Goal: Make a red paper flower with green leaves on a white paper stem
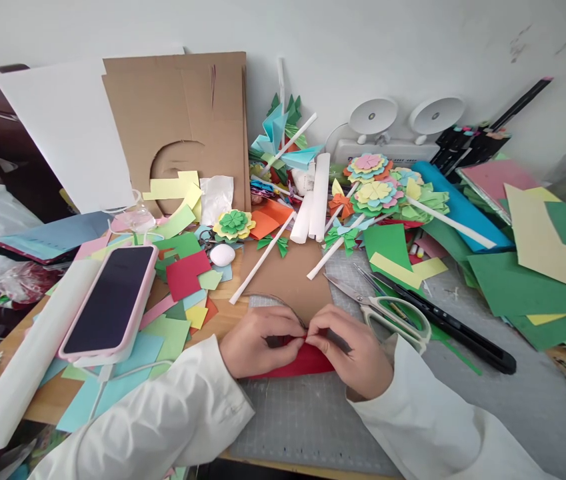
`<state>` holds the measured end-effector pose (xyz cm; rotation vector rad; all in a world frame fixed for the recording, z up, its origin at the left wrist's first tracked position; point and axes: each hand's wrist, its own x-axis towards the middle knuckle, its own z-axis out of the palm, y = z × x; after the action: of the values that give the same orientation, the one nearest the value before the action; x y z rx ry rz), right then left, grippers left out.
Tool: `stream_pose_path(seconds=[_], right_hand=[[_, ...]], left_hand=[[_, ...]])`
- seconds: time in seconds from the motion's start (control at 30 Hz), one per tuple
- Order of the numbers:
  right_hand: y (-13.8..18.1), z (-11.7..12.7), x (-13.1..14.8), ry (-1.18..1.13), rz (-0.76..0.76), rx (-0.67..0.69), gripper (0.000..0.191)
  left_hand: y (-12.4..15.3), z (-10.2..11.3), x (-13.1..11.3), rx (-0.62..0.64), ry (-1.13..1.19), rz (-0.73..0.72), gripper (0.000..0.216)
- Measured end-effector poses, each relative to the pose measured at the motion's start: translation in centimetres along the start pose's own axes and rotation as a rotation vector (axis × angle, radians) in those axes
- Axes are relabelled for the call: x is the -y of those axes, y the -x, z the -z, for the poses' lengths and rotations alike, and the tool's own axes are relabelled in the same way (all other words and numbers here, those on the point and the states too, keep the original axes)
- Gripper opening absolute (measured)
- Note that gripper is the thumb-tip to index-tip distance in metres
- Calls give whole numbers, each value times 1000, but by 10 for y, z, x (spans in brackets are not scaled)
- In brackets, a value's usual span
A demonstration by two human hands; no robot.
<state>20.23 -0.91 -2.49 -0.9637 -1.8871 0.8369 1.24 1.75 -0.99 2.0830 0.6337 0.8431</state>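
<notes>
My left hand (261, 341) and my right hand (350, 347) meet fingertip to fingertip over the grey cutting mat (303, 420). Both pinch the upper edge of a sheet of red paper (307, 363), part of which my fingers cover. Just behind it lies a piece of brown cardboard (307, 267) with a curved cut edge. To the right of my right hand rest scissors (397, 319) with pale handles, their blades pointing away to the left. A black cutter-like tool (455, 327) lies beyond them.
A phone in a pink case (110, 303) lies on coloured paper scraps at left, beside a white roll (33, 347). Paper flowers (370, 183) on white sticks pile up behind. Cardboard sheets (177, 100) lean on the wall. Green paper (537, 280) covers the right.
</notes>
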Motion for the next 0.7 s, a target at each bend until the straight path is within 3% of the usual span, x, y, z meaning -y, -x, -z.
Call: stream_pose_path(seconds=[0.23, 0.5, 0.7], right_hand=[[-1, 4, 2, -161, -125, 25, 8], [-3, 9, 11, -404, -199, 11, 7], [-2, 9, 10, -391, -229, 17, 8]], left_hand=[[-1, 2, -4, 17, 81, -19, 15], [-2, 3, -5, -24, 302, 163, 15], [-3, 7, -6, -81, 295, 210, 12]])
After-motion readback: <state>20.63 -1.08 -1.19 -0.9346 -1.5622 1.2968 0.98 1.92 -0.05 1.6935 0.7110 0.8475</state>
